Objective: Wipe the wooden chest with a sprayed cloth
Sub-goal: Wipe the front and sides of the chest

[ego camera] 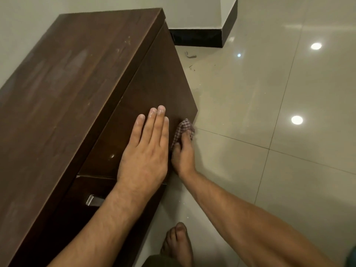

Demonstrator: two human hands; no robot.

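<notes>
Wooden chest (77, 93) against wall, on tiled floor (269, 132). Right hand (183, 157) grips checked cloth (184, 130) at front panel's lower edge. Left hand (146, 151) flat, fingers extended, bracing panel. Risk: cloth slips off edge; bare foot (178, 245) near base, likely bump.

Home interior: glossy beige floor tiles (269, 105), dark skirting (196, 37), wooden chest (67, 83), bare foot (179, 245).

chest (77, 93) cropped left, cloth (184, 129) partly hidden
</notes>
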